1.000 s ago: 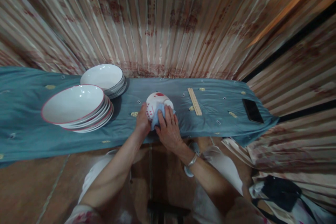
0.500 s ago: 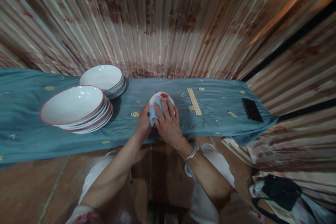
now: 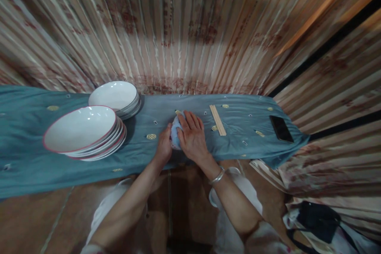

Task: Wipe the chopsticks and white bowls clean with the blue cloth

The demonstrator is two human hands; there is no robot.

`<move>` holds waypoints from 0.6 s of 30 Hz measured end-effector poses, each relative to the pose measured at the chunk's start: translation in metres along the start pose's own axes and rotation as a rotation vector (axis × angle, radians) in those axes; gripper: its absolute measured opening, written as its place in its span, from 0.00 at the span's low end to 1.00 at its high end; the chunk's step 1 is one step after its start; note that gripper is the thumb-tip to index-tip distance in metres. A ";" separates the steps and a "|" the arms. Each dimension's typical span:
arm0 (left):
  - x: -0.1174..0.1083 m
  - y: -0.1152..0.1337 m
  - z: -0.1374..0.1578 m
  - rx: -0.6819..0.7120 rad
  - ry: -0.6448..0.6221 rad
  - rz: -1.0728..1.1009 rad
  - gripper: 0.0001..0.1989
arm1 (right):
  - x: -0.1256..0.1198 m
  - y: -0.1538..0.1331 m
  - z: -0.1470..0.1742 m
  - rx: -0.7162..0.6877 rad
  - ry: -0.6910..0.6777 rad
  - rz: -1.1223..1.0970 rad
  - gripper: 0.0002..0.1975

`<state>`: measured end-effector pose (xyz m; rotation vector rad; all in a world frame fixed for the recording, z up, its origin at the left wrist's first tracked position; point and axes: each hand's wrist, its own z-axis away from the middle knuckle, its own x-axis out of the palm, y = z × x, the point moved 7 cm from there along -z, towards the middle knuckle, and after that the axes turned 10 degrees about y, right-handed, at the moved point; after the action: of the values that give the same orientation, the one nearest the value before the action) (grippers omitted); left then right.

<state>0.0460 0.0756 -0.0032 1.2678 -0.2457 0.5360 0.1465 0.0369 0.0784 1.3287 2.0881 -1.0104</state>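
In the head view my left hand (image 3: pixel 163 145) grips the side of a small white bowl with red markings (image 3: pixel 176 147), mostly hidden behind my hands. My right hand (image 3: pixel 193 135) presses a light blue cloth (image 3: pixel 175 131) against it, fingers close together and pointing away from me. Both hands are over the front part of the table. Left of them stands a stack of large white bowls with red rims (image 3: pixel 81 129). Behind that is a stack of white bowls with dark rims (image 3: pixel 114 94). To the right of my hands lies a bundle of wooden chopsticks (image 3: pixel 218 120).
A blue-green patterned cloth (image 3: pixel 149 151) covers the long, narrow table. A black phone (image 3: pixel 281 128) lies near its right end. Pleated curtains (image 3: pixel 190 39) hang behind and at the right. A dark bag (image 3: pixel 318 221) is low at the right.
My right hand and the blue cloth have shifted over the small bowl, whose red-marked face is now covered. The view has tilted slightly; the stacks, chopsticks and phone stay in place.
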 end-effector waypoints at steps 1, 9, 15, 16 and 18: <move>0.001 0.001 0.000 0.021 -0.007 -0.034 0.06 | -0.001 0.002 -0.003 0.009 0.006 -0.009 0.23; 0.003 -0.010 -0.006 0.005 -0.027 -0.019 0.12 | 0.000 0.035 -0.024 0.087 0.049 -0.234 0.21; -0.001 -0.012 -0.008 -0.020 -0.035 -0.042 0.15 | 0.017 0.076 -0.020 0.340 0.077 -0.496 0.20; -0.002 -0.012 -0.008 -0.027 -0.030 -0.047 0.15 | 0.021 0.083 -0.017 0.391 0.081 -0.538 0.20; -0.003 -0.010 -0.008 -0.035 -0.022 -0.055 0.16 | 0.028 0.099 -0.011 0.479 0.093 -0.590 0.20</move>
<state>0.0477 0.0800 -0.0153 1.2437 -0.2374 0.4690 0.2239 0.0876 0.0320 0.9677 2.4746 -1.8149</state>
